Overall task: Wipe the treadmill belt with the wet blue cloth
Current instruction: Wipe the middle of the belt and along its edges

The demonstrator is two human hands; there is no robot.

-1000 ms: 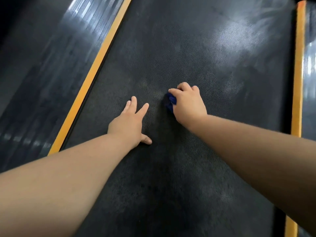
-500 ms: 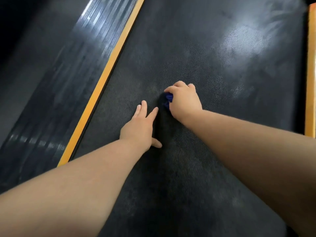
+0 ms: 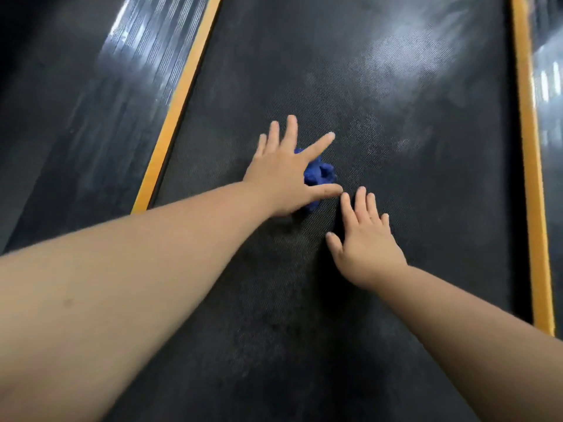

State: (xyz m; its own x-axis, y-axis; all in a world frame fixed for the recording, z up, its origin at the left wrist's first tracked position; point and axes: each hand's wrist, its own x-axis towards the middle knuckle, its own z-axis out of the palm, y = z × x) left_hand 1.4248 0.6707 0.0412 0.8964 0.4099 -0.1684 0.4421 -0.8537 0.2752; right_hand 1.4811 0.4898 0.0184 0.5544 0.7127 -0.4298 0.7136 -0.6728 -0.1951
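Observation:
The black textured treadmill belt (image 3: pixel 380 123) fills the middle of the view. A crumpled blue cloth (image 3: pixel 320 173) lies on it near the centre. My left hand (image 3: pixel 283 172) is spread over the cloth's left side, fingers straight, with index finger and thumb on either side of it. My right hand (image 3: pixel 365 242) lies flat on the belt just below and right of the cloth, fingers straight, not touching it. Part of the cloth is hidden under my left hand.
Orange strips border the belt on the left (image 3: pixel 179 99) and on the right (image 3: pixel 527 147). Dark ribbed side rails (image 3: pixel 100 95) run outside them. Pale wet streaks shine on the belt at the upper right (image 3: pixel 405 50).
My right hand has let go of the cloth and moved down to rest flat on the belt. My left hand has moved up over the cloth.

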